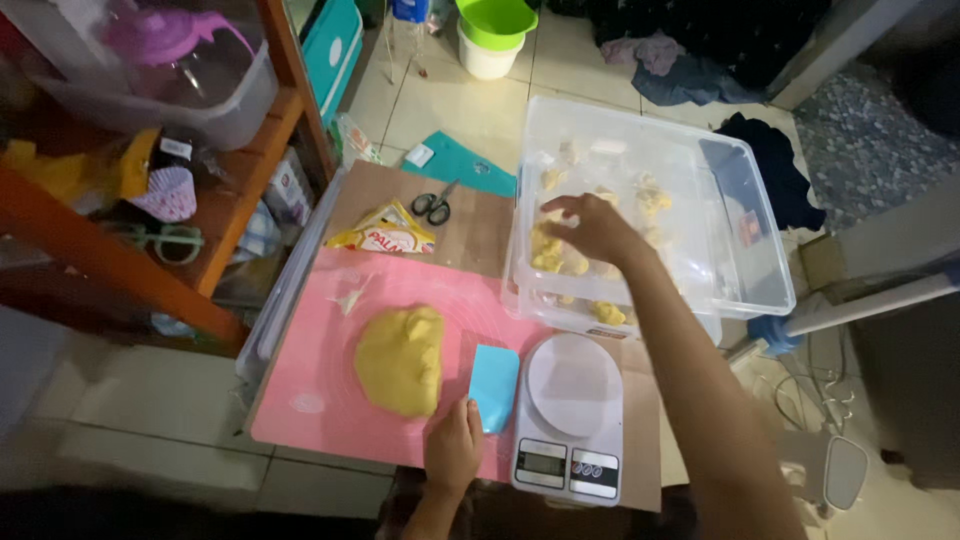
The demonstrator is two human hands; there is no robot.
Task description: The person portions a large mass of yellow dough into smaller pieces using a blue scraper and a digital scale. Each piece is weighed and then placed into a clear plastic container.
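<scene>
A large lump of yellow dough lies on a pink mat. My left hand rests at the mat's near edge and holds a light blue scraper beside the dough. My right hand reaches into a clear plastic bin, fingers down on small yellow dough pieces lying on the bin's floor. I cannot tell whether the fingers grip a piece.
A white kitchen scale stands right of the scraper, in front of the bin. A yellow packet and scissors lie on the brown board behind the mat. An orange shelf with clutter stands left. A green bowl sits on the floor.
</scene>
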